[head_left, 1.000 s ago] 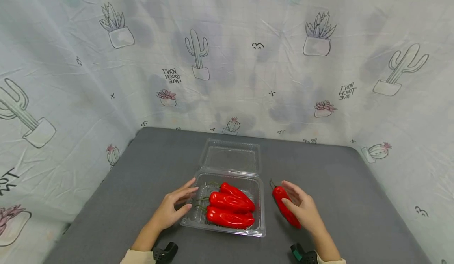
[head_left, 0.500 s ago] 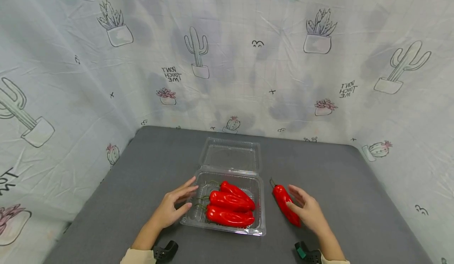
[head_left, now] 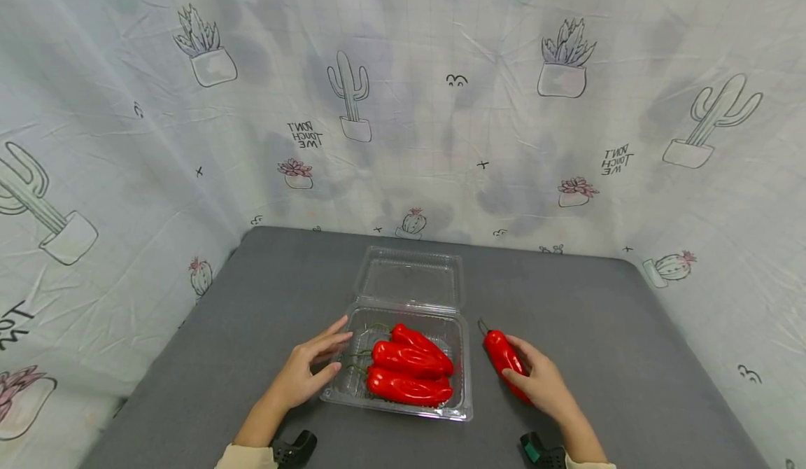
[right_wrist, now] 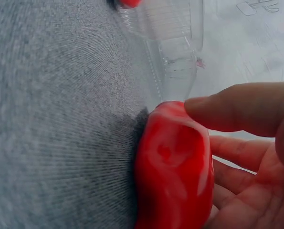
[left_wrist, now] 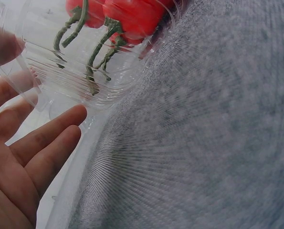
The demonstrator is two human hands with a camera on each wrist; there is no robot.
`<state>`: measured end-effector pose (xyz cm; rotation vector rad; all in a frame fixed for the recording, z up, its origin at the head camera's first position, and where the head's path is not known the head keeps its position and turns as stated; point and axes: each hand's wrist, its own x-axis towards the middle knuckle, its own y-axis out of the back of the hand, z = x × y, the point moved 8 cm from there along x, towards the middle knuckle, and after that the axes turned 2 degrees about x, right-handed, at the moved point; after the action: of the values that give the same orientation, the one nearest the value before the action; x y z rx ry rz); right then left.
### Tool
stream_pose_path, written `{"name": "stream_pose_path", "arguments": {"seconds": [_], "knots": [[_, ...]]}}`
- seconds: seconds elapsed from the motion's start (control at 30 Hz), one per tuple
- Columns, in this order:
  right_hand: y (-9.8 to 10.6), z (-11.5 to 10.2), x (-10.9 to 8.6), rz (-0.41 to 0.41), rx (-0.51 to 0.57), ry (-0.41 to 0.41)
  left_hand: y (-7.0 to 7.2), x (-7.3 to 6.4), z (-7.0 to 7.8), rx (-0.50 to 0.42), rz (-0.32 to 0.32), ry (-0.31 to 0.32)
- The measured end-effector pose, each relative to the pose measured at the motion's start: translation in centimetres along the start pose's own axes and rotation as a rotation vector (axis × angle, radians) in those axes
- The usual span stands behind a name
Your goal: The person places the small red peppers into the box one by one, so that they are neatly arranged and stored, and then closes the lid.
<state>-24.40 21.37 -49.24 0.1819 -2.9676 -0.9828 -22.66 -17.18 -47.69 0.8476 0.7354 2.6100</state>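
Three shiny red peppers point(head_left: 412, 358) with green stems lie side by side in a clear plastic clamshell box point(head_left: 466, 367). My left hand point(head_left: 310, 371) is at the box's left side, its fingers spread and relaxed along the rim and wall; in the left wrist view the fingertips point(left_wrist: 75, 114) are next to the clear wall. To the right of the box another red pepper point(head_left: 500, 350) rests on the table, stem pointing away. My right hand point(head_left: 543, 379) holds this pepper, thumb on one side and fingers on the other; the thumb point(right_wrist: 227, 107) touches it in the right wrist view.
The box's clear lid point(head_left: 411, 278) lies folded back behind it. All of this is on a grey cloth-covered table point(head_left: 290, 266). A pale curtain point(head_left: 415, 105) printed with cacti surrounds the table at the back and sides.
My right hand shifted slightly right, then came back in and closed around the loose pepper, which stays in place. The left hand and the box have not moved.
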Motion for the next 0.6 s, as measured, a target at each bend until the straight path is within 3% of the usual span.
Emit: {"name": "stream_pose_path", "arguments": {"seconds": [0.4,0.6], "knots": [[-0.30,0.58,0.00,-0.014,0.014,-0.022,0.00,0.02,-0.04,-0.008,-0.001,0.001],[-0.29,0.61,0.00,-0.012,0.039,-0.041,0.17,0.33,0.87,0.017,0.011,-0.021]]}}
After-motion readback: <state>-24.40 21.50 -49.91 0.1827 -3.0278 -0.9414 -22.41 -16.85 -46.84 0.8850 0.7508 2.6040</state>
